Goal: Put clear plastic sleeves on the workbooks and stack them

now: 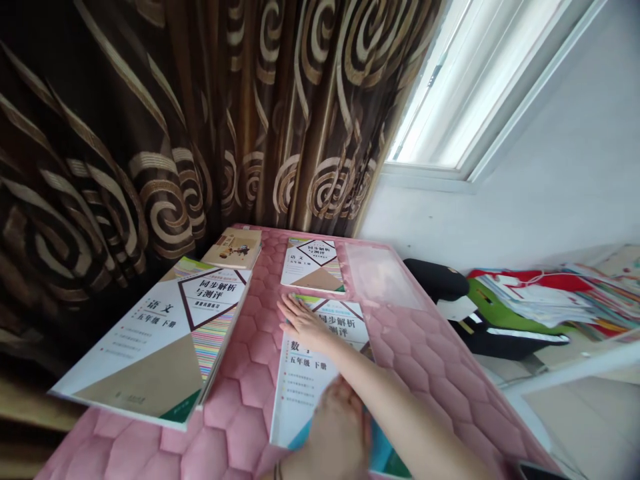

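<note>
A workbook (300, 387) with a white, tan and blue cover lies on the pink quilted cloth, directly under both hands. My right hand (305, 323) reaches across from the right and rests on its upper left part, fingers spread toward the edge. Lower down, my left hand (335, 423) lies on the cover with its back up; its fingertips are blurred and partly behind my right forearm. A similar smaller-looking workbook (313, 263) lies just beyond. To the left is a thick stack of similar workbooks (165, 340), with a tan picture-cover book (233, 248) behind it.
The pink quilted cloth (245, 400) covers the table, with a clear plastic patch (383, 273) at back right. A brown patterned curtain (310, 120) hangs behind. Right of the table, a shelf holds piled papers (540, 300) and a black case (435, 277). A dark phone-like object (537, 471) shows at the bottom right.
</note>
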`<state>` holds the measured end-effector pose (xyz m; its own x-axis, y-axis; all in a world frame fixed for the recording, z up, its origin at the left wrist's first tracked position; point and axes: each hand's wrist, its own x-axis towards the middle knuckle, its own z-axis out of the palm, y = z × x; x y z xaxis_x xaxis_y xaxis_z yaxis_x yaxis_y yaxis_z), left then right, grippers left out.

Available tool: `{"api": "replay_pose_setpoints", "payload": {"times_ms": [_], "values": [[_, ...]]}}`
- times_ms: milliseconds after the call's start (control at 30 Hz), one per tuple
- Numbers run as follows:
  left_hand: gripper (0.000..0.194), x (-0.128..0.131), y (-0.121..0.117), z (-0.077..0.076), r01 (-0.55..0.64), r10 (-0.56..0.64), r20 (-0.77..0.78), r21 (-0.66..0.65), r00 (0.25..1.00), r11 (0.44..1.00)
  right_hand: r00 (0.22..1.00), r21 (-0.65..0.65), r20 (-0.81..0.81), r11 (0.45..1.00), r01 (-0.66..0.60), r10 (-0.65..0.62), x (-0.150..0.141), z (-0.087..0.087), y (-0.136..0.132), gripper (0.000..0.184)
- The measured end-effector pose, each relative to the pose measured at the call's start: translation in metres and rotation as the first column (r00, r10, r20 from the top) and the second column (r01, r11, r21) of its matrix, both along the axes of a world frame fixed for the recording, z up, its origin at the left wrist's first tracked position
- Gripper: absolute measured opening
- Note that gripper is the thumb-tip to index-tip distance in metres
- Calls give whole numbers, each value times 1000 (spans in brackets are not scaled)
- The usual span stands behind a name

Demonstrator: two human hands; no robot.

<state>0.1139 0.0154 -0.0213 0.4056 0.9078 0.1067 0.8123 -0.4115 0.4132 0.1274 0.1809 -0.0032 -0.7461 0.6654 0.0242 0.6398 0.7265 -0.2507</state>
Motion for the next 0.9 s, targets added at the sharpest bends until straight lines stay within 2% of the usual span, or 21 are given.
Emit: {"api": "replay_pose_setpoints", "payload": {"times_ms": [67,167,233,333,467,533,633,767,833,900], "values": [[48,-12,10,13,-146,144,-68,-22,987,989,997,-36,-73,999,24,-26,16,-2,-7,60],[46,-28,24,22,-195,193,-114,-2,975,981,971,-91,-179,986,142,-157,47,-6,-22,57],[47,-38,32,22,-278,283,-126,50,951,959,956,-102,-163,968,231,-245,66,-8,-40,58],[49,-51,40,18,-431,443,-123,108,888,896,951,-34,-82,954,298,-299,84,-13,-83,60],[51,-58,44,17,-468,484,-152,126,862,875,977,78,-50,974,211,-208,105,-21,-140,61],[51,-58,44,17,-470,488,-165,135,857,872,957,83,-42,954,289,-287,120,-26,-152,61],[51,-57,43,17,-473,492,-176,143,853,870,869,47,-78,869,493,-489,142,-34,-145,62],[52,-56,43,17,-477,495,-177,138,851,868,692,-12,-272,722,692,-668,156,-38,-117,55],[52,-56,43,19,-482,498,-176,126,849,867,599,-126,-341,667,735,-724,155,-31,-105,52],[52,-56,43,20,-485,499,-173,118,849,867,524,-313,-343,621,719,-779,152,-17,-97,48]]}}
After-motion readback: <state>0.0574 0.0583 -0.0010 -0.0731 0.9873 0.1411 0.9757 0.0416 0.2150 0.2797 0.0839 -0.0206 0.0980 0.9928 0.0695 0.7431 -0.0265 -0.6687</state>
